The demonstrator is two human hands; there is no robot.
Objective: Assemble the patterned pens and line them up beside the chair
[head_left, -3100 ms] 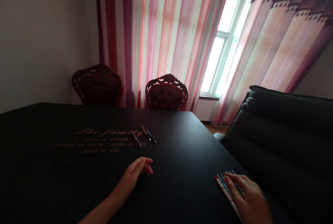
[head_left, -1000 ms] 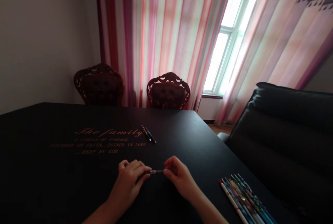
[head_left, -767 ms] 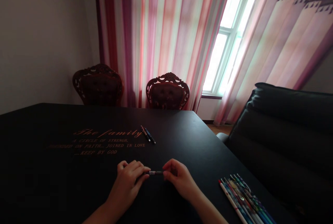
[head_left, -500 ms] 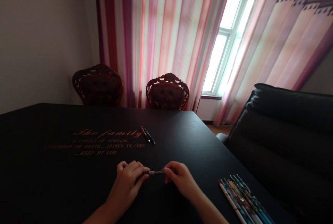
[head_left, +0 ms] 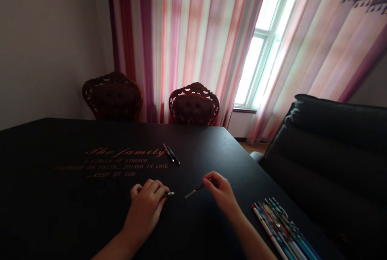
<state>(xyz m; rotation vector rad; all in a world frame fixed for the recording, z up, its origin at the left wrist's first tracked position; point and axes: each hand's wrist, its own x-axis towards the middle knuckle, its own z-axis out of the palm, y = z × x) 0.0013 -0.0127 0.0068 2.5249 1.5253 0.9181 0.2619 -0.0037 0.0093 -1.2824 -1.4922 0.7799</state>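
Observation:
My left hand [head_left: 149, 198] is closed around one piece of a pen [head_left: 171, 194], whose pale end sticks out past the fingertips. My right hand [head_left: 220, 189] pinches the other piece, a dark pen section with a thin refill [head_left: 191, 194] pointing left and down out of it. A gap separates the two pieces, and both hands are low over the black table [head_left: 99, 215]. Beyond them, two pens [head_left: 171, 154] lie side by side on the tabletop near the printed lettering.
Several pens [head_left: 281, 227] lie in a row at the right, near the table edge and my right forearm. Two carved chairs [head_left: 194, 105] stand at the far side. A black leather seat [head_left: 329, 143] is on the right. Striped curtains [head_left: 187, 42] hang behind.
Both hands held one pen joined between them; now it is in two pieces. My right hand has moved right and away from me, with the thin refill now exposed.

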